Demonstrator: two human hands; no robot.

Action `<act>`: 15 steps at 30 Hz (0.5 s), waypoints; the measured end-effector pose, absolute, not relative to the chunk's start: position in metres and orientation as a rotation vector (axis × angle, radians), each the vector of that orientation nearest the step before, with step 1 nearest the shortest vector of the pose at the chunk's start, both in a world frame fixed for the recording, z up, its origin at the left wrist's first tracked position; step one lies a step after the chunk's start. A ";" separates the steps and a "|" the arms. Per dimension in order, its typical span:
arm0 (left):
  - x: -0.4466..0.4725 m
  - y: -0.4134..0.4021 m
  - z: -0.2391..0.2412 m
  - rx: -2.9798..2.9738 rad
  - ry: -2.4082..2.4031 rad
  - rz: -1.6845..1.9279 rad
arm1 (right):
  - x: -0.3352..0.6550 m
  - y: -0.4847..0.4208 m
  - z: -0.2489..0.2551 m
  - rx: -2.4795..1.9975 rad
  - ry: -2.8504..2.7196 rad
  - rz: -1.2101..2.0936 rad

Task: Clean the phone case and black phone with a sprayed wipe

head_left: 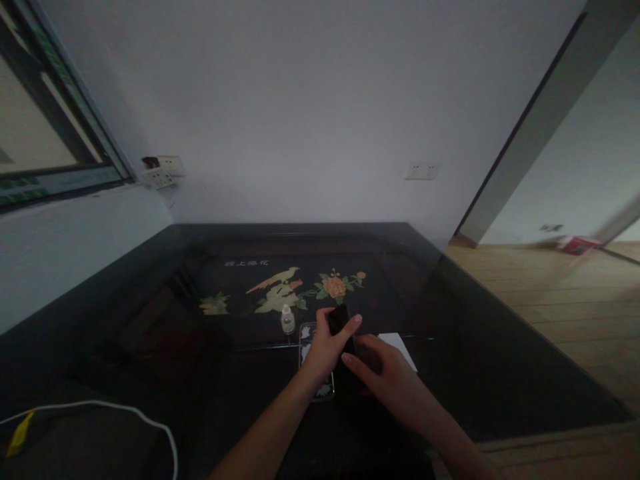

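Your left hand clasps a black phone, upper end jutting past the fingers. Your right hand, fingers loosely bent, touches its lower part. Small bottle just left; white card right.

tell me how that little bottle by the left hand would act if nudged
The bottle stands upright, narrow and small, so it probably tips easily and rolls. It looks like light plastic. The glossy table would likely let it slide.

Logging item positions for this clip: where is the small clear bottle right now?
In the head view, the small clear bottle stands upright on the dark table, just left of the left hand and below the painted bird.
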State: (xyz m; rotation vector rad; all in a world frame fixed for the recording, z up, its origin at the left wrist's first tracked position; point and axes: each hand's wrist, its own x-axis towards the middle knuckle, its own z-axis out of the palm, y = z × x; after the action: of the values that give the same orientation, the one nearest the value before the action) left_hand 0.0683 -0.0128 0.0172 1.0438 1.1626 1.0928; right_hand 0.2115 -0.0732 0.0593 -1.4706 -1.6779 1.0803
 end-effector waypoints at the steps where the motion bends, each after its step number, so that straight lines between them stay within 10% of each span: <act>1: 0.068 -0.012 0.016 1.052 1.192 1.071 | 0.211 -0.071 0.058 -1.488 -1.695 1.064; 15: 0.058 -0.014 0.026 1.386 1.270 0.940 | 0.235 -0.038 0.027 -1.339 -1.308 1.611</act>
State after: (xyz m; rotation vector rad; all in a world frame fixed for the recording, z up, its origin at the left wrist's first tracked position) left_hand 0.0578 -0.0140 0.0256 1.3857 1.2696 0.9399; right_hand 0.2354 -0.0375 0.0272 -1.3385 -1.3083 1.6106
